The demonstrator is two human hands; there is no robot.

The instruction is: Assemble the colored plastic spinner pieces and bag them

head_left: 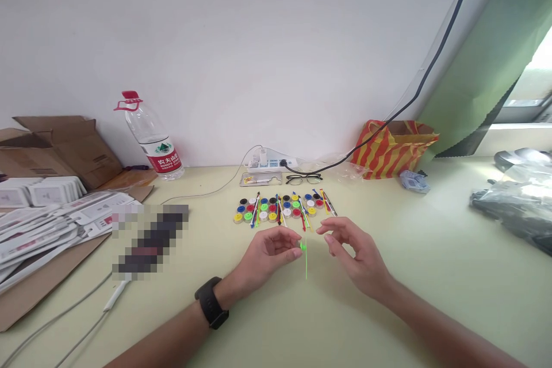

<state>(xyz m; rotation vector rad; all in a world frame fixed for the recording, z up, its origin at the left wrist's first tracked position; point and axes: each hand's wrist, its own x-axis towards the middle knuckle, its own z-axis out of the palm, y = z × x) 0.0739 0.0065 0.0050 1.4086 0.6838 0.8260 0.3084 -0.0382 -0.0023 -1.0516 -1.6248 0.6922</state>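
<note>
My left hand, with a black watch on its wrist, pinches the top of a thin green stick that hangs down toward the yellow table. My right hand hovers just to the right of the stick with its fingers loosely spread and nothing in them. Just beyond both hands lie rows of small coloured round caps with several coloured sticks laid among them.
A plastic water bottle stands at the back left beside cardboard boxes and stacked white packets. A power strip and glasses lie by the wall. A striped bag sits back right; dark plastic bags at far right.
</note>
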